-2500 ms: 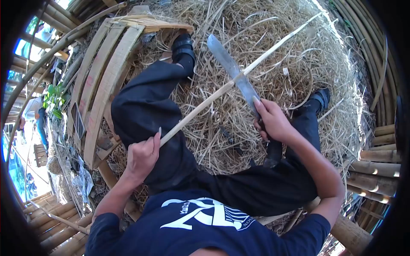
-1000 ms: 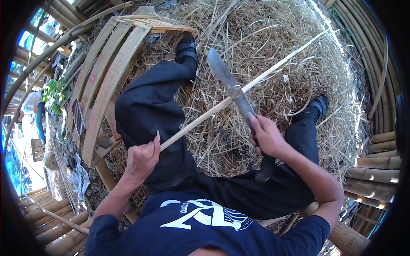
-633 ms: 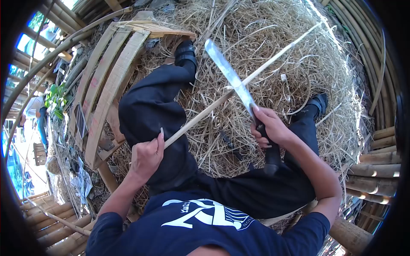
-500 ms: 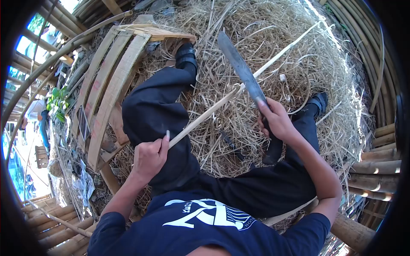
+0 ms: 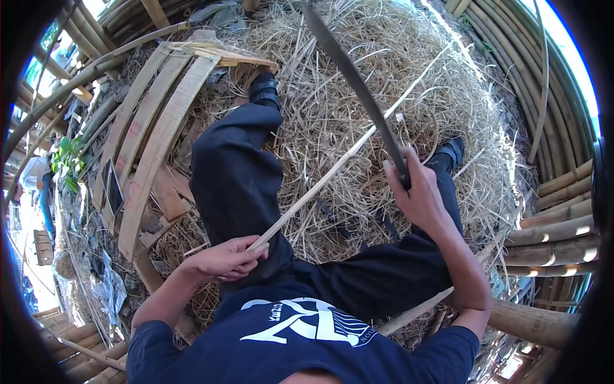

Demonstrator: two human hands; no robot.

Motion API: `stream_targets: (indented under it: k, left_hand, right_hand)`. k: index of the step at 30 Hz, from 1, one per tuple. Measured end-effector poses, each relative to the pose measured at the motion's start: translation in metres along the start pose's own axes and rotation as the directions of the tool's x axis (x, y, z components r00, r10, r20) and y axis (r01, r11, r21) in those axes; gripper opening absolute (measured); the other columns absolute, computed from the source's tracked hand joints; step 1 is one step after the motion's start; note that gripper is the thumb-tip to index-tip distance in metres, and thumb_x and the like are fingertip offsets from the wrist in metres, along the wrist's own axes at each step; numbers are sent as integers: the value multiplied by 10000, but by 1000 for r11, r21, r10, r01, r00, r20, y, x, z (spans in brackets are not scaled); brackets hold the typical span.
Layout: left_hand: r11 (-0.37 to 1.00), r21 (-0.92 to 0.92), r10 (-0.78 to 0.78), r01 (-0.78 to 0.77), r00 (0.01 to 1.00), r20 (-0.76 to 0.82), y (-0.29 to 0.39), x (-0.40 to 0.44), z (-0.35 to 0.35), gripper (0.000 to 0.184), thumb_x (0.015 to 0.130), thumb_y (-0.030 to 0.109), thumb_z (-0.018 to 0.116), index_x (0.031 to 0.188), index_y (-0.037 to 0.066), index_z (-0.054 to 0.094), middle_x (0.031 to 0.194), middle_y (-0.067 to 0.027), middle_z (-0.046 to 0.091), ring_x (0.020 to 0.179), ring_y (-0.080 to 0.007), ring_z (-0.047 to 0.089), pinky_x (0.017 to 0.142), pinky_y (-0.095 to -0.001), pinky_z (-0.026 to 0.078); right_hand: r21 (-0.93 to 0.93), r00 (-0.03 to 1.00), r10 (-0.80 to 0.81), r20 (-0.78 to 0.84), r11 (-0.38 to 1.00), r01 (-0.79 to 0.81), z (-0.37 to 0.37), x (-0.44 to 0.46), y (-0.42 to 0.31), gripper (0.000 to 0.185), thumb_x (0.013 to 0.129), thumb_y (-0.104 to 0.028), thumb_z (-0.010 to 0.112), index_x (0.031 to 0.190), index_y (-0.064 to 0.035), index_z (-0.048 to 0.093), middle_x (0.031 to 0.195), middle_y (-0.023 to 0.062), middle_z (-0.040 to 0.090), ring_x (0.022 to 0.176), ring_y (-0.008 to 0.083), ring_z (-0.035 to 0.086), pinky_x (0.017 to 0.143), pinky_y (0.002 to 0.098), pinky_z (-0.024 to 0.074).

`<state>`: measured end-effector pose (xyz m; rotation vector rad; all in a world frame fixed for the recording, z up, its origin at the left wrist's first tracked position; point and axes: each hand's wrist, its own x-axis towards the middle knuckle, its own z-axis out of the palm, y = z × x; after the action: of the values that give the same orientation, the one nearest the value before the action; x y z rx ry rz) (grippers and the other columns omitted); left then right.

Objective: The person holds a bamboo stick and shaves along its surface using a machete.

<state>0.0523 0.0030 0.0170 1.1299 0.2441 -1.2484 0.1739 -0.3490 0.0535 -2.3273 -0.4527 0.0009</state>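
My left hand (image 5: pixel 231 258) is closed around the lower end of a long pale bamboo strip (image 5: pixel 332 169), beside my left thigh. The strip slants up and away to the right over the shavings. In my right hand (image 5: pixel 419 193) is the dark handle of a machete, with fingers wrapped round it. The machete's long dark blade (image 5: pixel 355 78) points up and to the left, its narrow edge turned toward me. It crosses over the strip in this view; whether they touch I cannot tell.
Curly bamboo shavings (image 5: pixel 307 141) cover the ground between my legs. A slatted wooden crate (image 5: pixel 167 121) lies to the left. Bamboo poles (image 5: pixel 556 249) line the right side, and a thick pole (image 5: pixel 534 324) lies near my right elbow. Another person (image 5: pixel 39 185) is at far left.
My left hand has turned over and moved slightly lower, drawing the strip with it. The machete has risen off the strip and rotated edge-on. A curled shaving on the strip is gone.
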Motion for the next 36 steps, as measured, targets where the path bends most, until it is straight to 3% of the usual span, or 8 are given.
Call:
stream_targets:
  k: [4,14,17,19,23,27,32,36]
  left_hand:
    - [987,-160,26,-18,998,49,2,-6,-6,295,1066,336,387,988,73,494,585,59,354,382,-8,280,332,-177,213]
    - [995,100,16,-10,998,-59,-3,-7,-6,322,1067,372,370,1017,81,500,582,72,336,415,-19,294,373,-184,267]
    - [999,36,21,-19,998,-66,-14,-1,-10,322,1065,385,373,946,104,473,574,81,318,407,-10,269,351,-180,219]
    - [1000,-19,20,-21,999,-32,-17,1,-16,328,1066,388,367,912,113,456,566,81,309,396,-6,267,333,-181,211]
    - [980,-197,23,0,993,114,-17,2,-27,367,1070,393,330,867,101,425,563,55,350,367,-14,262,296,-176,213]
    - [981,-191,46,-26,993,104,-13,-2,-28,370,1072,389,322,859,102,420,598,21,423,364,-11,280,291,-174,244]
    - [976,-218,20,-10,999,46,-16,1,-22,353,1070,376,344,880,94,438,642,31,413,387,-3,285,313,-177,247]
    - [983,-170,72,-65,997,39,-10,0,-14,306,1067,354,380,947,86,467,626,68,333,400,-2,262,331,-181,219]
  right_hand:
    - [-153,997,-17,82,988,29,22,-39,26,208,850,-46,616,1040,-21,534,682,175,600,576,357,620,563,437,468]
    - [-125,961,270,53,957,-262,51,-46,33,109,852,-79,578,928,-1,577,704,214,614,679,407,615,644,458,480]
    - [-179,974,216,65,963,-201,55,-48,47,107,855,-84,560,907,3,597,627,166,599,572,322,618,581,413,479]
    - [160,864,466,188,854,-495,54,-44,46,130,859,-101,543,885,5,614,564,90,555,477,184,572,506,357,457]
    - [305,781,543,309,721,-622,65,-31,49,134,883,-89,517,895,12,605,558,7,510,410,94,476,391,265,380]
    - [-8,944,315,97,949,-316,79,-29,61,168,888,-138,577,938,4,650,596,105,569,518,144,539,531,314,427]
    - [-9,940,342,20,940,-341,61,-32,11,165,948,-176,605,960,-17,648,605,98,581,504,173,542,520,330,415]
    - [-44,976,215,-41,975,-216,67,-42,14,190,966,-197,593,1000,-11,610,628,185,554,534,347,556,530,403,416]
